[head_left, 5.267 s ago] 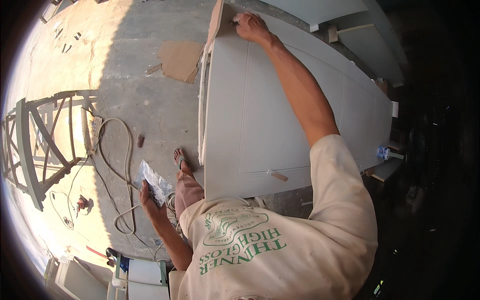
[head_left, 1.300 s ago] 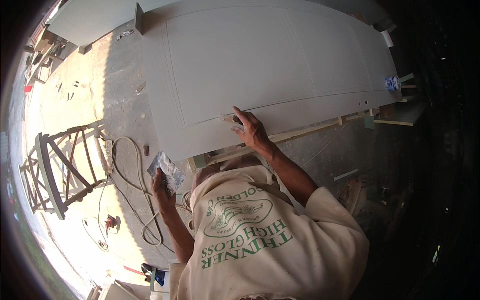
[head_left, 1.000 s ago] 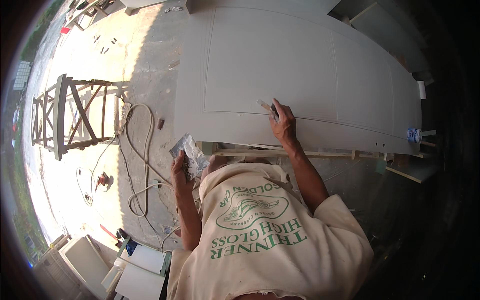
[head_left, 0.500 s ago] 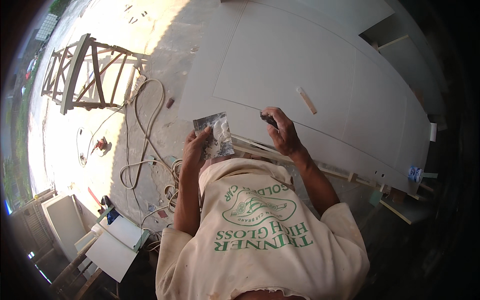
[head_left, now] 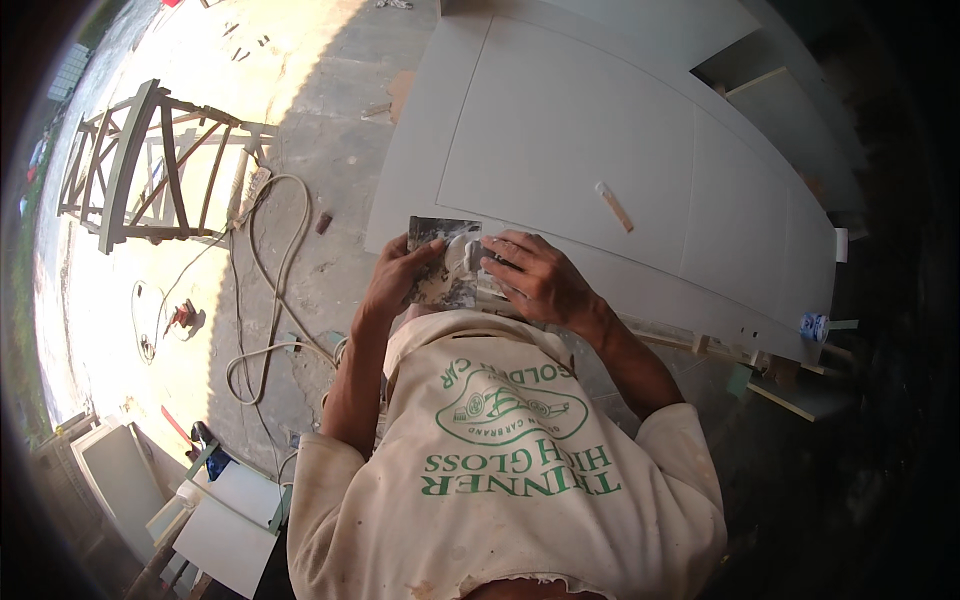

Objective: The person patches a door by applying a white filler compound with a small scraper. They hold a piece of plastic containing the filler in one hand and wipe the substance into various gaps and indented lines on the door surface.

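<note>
A dark flat plate (head_left: 445,228), smeared with white paste (head_left: 461,253), is gripped at its left edge by my left hand (head_left: 393,272), the thumb lying on top. Against the plate's right side, at the paste, is my right hand (head_left: 545,280) with its fingers curled. It holds a small dark scraper, now mostly hidden behind the fingers. Both hands are in front of my waist, over the near edge of a large pale panel (head_left: 570,130). On that panel lies a short stick (head_left: 615,208), tan with a white end.
To the left stands a wooden frame (head_left: 135,165) on the floor. A looped pale hose (head_left: 305,215) and a small red tool (head_left: 182,315) lie nearby. Pale boards (head_left: 225,540) are at lower left; a blue-and-white can (head_left: 813,326) is by the panel's right end.
My right hand has moved left and down, bringing the scraper to the paste on the plate. The plate has turned slightly and shifted a little right in my left hand.
</note>
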### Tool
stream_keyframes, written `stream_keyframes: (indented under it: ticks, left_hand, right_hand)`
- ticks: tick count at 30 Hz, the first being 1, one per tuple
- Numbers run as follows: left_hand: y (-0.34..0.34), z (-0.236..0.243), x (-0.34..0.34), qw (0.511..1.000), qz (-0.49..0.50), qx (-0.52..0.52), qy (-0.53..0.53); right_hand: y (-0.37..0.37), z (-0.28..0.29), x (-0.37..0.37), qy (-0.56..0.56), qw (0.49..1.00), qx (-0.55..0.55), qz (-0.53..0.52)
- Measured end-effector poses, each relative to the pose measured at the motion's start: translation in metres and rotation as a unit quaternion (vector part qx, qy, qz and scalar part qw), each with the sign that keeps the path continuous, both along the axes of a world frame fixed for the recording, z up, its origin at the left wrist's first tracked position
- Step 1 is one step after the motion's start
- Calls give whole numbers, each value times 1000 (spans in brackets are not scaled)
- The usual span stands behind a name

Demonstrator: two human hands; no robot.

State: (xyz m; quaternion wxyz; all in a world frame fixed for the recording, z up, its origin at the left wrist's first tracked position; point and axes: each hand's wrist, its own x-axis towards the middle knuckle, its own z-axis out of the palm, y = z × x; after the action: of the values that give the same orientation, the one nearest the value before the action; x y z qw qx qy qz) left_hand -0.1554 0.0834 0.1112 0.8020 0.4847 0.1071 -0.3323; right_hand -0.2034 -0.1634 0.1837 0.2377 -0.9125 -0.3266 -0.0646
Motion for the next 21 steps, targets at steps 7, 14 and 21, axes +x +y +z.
stream_keyframes:
  ticks: [7,14,21]
  left_hand:
    - [20,-23,3,999,30,-26,-16]
    - [100,-48,15,986,155,-63,16]
    - [143,-65,-3,986,166,-19,26]
  right_hand:
    - [27,-9,3,19,997,-11,-77]
    - [30,-92,23,99,948,129,-272]
    - [62,-125,26,-58,953,-64,-290]
